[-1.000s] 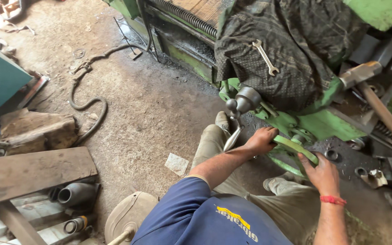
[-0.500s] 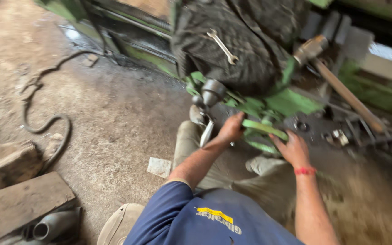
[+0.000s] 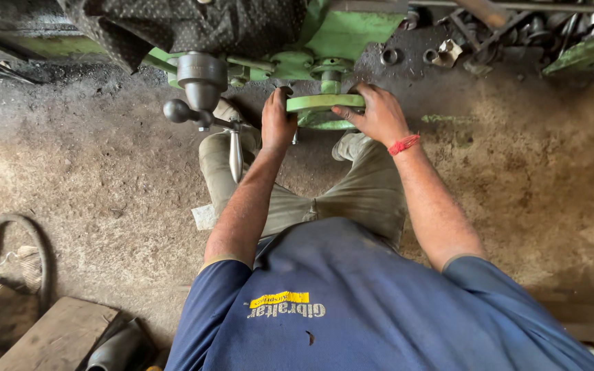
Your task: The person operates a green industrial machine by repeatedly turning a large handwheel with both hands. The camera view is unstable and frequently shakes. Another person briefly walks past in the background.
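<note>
Hose (image 3: 8, 237), wood plank (image 3: 56, 333), maybe pipe (image 3: 122, 347)

Handwheel (image 3: 324, 103) green painted metal, matt; lever handle (image 3: 236, 152) polished steel; floor (image 3: 104, 178) rough, dusty

Machine workshop, dirt floor, you're standing at a green machine.

You're looking down at a packed earth floor (image 3: 104, 172) stained dark with oil along the foot of the green cast machine body (image 3: 352, 31), which has a grey ball-ended lever (image 3: 194, 103) and a green handwheel (image 3: 324, 103). Loose metal rings and scrap parts (image 3: 441, 51) lie in the grime at the top right edge of the floor. Wooden planks (image 3: 49, 336), a black pipe end (image 3: 122, 347) and a hose (image 3: 8, 237) sit at the bottom left corner. A dark cloth (image 3: 194, 24) drapes over the machine.
</note>
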